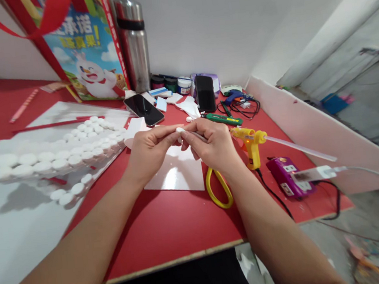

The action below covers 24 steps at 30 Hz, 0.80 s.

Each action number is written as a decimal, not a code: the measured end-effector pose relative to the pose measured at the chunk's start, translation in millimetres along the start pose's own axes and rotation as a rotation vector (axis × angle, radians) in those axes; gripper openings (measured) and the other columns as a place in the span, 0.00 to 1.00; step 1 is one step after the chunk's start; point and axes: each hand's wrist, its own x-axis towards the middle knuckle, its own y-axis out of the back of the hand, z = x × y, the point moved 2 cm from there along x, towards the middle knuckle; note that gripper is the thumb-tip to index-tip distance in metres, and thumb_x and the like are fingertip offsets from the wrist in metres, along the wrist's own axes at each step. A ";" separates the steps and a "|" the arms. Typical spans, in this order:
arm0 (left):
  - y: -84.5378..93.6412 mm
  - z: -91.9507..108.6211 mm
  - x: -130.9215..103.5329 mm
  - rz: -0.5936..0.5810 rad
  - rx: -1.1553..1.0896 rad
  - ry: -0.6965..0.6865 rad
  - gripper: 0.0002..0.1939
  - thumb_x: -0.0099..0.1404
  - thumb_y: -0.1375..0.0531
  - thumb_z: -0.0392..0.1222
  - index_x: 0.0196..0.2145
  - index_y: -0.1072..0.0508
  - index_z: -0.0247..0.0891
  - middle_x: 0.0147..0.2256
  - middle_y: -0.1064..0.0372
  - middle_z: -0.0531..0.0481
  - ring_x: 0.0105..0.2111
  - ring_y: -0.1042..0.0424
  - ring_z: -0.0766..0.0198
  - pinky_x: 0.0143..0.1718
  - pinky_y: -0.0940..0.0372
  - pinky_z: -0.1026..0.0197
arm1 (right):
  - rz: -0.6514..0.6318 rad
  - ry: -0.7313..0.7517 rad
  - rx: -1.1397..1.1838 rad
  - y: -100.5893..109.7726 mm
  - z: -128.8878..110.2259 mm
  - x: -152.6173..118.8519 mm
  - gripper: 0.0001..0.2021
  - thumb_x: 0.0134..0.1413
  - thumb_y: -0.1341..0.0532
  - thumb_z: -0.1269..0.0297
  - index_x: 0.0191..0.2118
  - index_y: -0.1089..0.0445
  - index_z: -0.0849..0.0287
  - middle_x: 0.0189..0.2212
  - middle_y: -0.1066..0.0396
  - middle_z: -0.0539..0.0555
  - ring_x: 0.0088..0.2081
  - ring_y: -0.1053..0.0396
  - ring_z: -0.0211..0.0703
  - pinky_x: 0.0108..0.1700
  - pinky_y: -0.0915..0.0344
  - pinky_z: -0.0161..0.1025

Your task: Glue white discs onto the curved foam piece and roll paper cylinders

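Observation:
Between the thumbs and fingertips of both hands is a small white rounded piece (180, 130). My left hand (152, 148) pinches it from the left, and my right hand (212, 141) closes on it from the right. Something thin and grey shows at the right hand's fingers; its kind is unclear. Beneath the hands lies a glossy white sheet (175, 180). A yellow loop-shaped handle (228, 197) pokes out below my right hand. To the left, a structure of white rounded discs (41, 161) stretches over a white board (25, 238).
On the right are a yellow glue gun (253, 146) with its stick and a purple power box (287, 178) with cables. Behind stand a steel flask (135, 48) and a printed bag (87, 58). Phones (145, 109), a green-handled tool (224, 119) and paint jars (185, 85) lie at the back.

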 end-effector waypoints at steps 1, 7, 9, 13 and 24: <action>0.7 0.5 0.0 0.007 0.043 -0.029 0.07 0.68 0.35 0.43 0.38 0.16 0.41 0.30 0.22 0.51 0.32 0.25 0.62 0.39 0.30 0.58 | 0.003 -0.019 0.032 -0.5 0.5 0.7 0.10 0.63 0.35 0.59 0.33 0.28 0.59 0.25 0.25 0.50 0.20 0.34 0.34 0.24 0.38 0.35; 3.1 0.5 -1.0 0.077 0.217 -0.119 0.10 0.71 0.39 0.42 0.44 0.17 0.40 0.32 0.23 0.50 0.34 0.26 0.62 0.41 0.32 0.59 | -0.106 -0.373 0.539 3.6 3.5 6.9 0.21 0.60 0.36 0.44 0.37 0.25 0.62 0.31 0.21 0.58 0.24 0.23 0.42 0.28 0.24 0.41; 3.7 1.1 -0.5 0.076 0.249 -0.149 0.11 0.72 0.40 0.42 0.44 0.17 0.39 0.34 0.24 0.49 0.35 0.26 0.62 0.41 0.32 0.60 | -0.141 -0.434 0.602 6.0 4.4 7.9 0.21 0.58 0.33 0.46 0.38 0.24 0.63 0.32 0.20 0.59 0.26 0.22 0.44 0.31 0.22 0.42; 3.5 4.1 -0.9 0.075 0.324 -0.239 0.11 0.72 0.41 0.41 0.43 0.18 0.39 0.36 0.24 0.48 0.37 0.27 0.62 0.42 0.34 0.61 | -0.168 -0.393 0.567 2.6 6.4 7.4 0.16 0.52 0.28 0.53 0.35 0.25 0.62 0.30 0.21 0.55 0.24 0.26 0.37 0.28 0.25 0.36; -3.2 -2.2 -5.4 0.130 0.234 -0.146 0.08 0.69 0.38 0.39 0.40 0.17 0.41 0.32 0.24 0.52 0.33 0.27 0.64 0.38 0.33 0.62 | 0.131 -0.041 -0.122 -5.4 1.2 2.5 0.11 0.59 0.36 0.64 0.25 0.29 0.59 0.21 0.27 0.49 0.21 0.36 0.34 0.25 0.41 0.34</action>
